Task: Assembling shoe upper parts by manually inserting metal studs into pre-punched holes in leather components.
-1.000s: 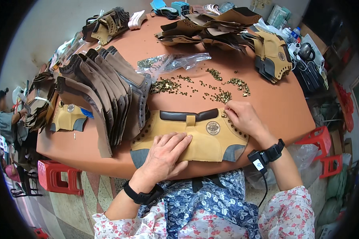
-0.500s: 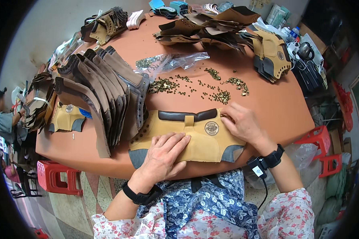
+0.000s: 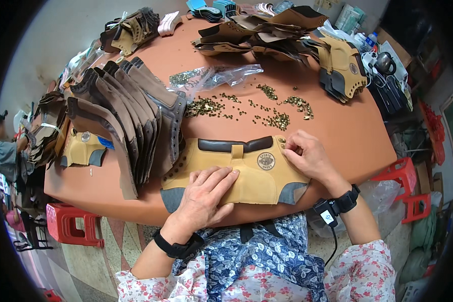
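Note:
A tan shoe upper (image 3: 256, 183) lies spread out before me at the table's near edge. It has a dark brown padded collar (image 3: 234, 145), grey corner patches and a round printed badge. My left hand (image 3: 206, 195) rests on its left half with fingers stretched out, pressing it down. At the upper's right edge, my right hand (image 3: 309, 156) has thumb and fingertips pinched together; anything between them is hidden. Brass-coloured eyelets (image 3: 283, 142) show along that edge just above the fingertips. Loose brass eyelets (image 3: 277, 121) lie in small heaps beyond the upper.
Stacked brown uppers (image 3: 118, 121) stand close on the left, a tied bundle (image 3: 48, 128) beyond them. A clear plastic bag (image 3: 231, 76) lies behind the eyelets. More uppers (image 3: 261, 32) are piled at the back, tan ones (image 3: 342, 70) at right. Red stools (image 3: 73, 224) flank the table.
My right hand has shifted slightly down and right along the upper's edge, uncovering eyelets there. My left hand stays in place.

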Available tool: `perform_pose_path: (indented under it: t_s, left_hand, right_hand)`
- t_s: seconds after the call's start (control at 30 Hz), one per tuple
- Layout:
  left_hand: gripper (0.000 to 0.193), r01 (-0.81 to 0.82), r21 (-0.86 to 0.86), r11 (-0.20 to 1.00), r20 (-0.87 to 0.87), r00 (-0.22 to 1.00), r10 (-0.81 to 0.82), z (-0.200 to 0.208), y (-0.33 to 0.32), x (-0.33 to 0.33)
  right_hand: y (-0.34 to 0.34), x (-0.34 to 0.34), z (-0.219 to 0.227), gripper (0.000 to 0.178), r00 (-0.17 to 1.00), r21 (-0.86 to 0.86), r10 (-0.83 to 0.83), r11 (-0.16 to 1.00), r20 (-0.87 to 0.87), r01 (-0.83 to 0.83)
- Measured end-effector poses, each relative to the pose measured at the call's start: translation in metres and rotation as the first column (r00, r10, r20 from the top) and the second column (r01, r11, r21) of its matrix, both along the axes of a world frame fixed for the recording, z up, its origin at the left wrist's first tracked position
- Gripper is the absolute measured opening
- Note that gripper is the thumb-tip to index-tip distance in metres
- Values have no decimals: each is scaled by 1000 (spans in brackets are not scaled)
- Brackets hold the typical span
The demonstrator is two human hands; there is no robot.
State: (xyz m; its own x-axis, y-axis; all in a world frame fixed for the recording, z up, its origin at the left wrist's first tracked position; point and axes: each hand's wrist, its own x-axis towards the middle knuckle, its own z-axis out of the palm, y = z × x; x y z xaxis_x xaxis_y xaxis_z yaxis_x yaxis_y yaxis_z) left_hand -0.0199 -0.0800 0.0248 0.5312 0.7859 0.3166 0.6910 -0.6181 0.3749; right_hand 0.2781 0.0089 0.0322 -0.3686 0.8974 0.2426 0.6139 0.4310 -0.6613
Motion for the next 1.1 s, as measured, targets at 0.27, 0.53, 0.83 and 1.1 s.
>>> perform_pose_path:
  t_s: [0.27,0.53,0.83,1.1]
  left_hand:
    - [72,0,3,1000,1,1000,0,2,0,1]
    - [68,16,49,999,30,999,-17,0,0,-1]
    - [69,72,89,993,75,994,-79,-9,-10,62]
    - [65,57,71,996,125,990,-66,-15,24,144]
  right_hand:
    - [6,0,2,14,1000,13,-17,1000,1,17]
    - [1,-2,5,17,995,30,-95,995,41,94]
    - [-38,40,1,30,967,164,-239,961,92,222]
    - [-67,38,37,36,979,107,-201,975,38,196]
